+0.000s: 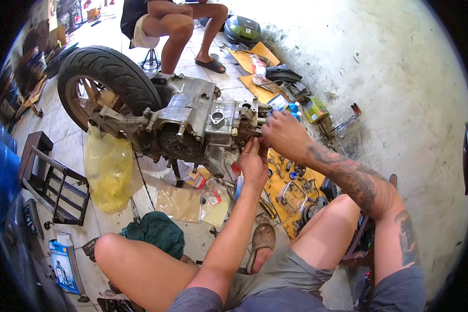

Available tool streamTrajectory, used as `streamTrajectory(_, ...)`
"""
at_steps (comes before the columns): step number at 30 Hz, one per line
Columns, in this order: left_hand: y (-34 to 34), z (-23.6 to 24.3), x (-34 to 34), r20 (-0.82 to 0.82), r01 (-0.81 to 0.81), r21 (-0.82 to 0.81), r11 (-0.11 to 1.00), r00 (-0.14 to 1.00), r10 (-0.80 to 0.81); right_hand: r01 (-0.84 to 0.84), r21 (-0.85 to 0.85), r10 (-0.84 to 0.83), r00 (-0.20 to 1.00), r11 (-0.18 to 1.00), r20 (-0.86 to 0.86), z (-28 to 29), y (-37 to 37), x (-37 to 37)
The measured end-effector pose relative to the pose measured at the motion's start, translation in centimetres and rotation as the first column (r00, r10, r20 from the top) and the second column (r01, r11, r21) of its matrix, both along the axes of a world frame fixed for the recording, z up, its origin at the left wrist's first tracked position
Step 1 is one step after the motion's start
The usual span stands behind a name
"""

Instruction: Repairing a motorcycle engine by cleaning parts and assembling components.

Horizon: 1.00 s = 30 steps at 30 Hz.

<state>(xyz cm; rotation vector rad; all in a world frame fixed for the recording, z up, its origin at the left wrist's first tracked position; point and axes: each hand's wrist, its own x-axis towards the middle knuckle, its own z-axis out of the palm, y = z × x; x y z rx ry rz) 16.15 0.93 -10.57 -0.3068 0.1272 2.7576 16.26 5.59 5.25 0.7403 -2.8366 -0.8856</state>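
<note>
A metal engine (pixel 187 119) with a rear wheel (pixel 70 83) attached lies across the middle of the view. At its right end is the cylinder head (pixel 244 122), with studs or short tubes sticking out. My left hand (pixel 255 161) holds the underside of that end, fingertips pressed on the metal. My right hand (pixel 283 130) is closed at the head's outer face, just above and right of the left one; what its fingers grip is hidden. Below both hands, loose metal parts and tools (pixel 291 192) lie on yellow cardboard (pixel 275 203).
A seated person (pixel 171 31) is behind the engine. A yellow bag (pixel 109 171), black metal rack (pixel 52 182), blue water jugs (pixel 0 161) and green cloth (pixel 153 234) are at left and front. Boxes and bottles (pixel 296 109) sit along the pale wall (pixel 400 78) at right.
</note>
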Motion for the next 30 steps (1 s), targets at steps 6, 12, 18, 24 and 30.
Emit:
streamTrajectory(6, 0.2, 0.7, -0.6, 0.059, -0.008, 0.094, 0.996, 0.998, 0.003, -0.172, 0.191, 0.178, 0.984, 0.966, -0.013, 0.5, -1.4, -1.6)
streamTrajectory(12, -0.6, -1.4, 0.1, 0.053, -0.025, -0.334, 0.942, 0.998, 0.046, -0.138, 0.070, 0.141, 0.989, 0.988, -0.038, -0.7, 0.7, -1.1)
streamTrajectory(18, -7.6, -6.9, -3.6, -0.072, -0.409, -0.889, 0.205, 0.568, 0.820, -0.209, 0.073, 0.212, 0.976, 0.975, -0.045, -0.5, 1.6, -1.1)
streamTrajectory(24, -10.5, -5.1, -4.0, -0.023, -0.146, -0.984, 0.099, 0.664, 0.747, -0.172, 0.137, 0.178, 0.983, 0.976, -0.037, -0.5, 1.1, -0.8)
streamTrajectory(30, -13.7, -3.3, -7.3, -0.006, -0.333, -0.855, 0.398, 0.774, 0.634, -0.167, 0.108, 0.181, 0.975, 0.980, -0.126, -1.1, 0.8, -0.3)
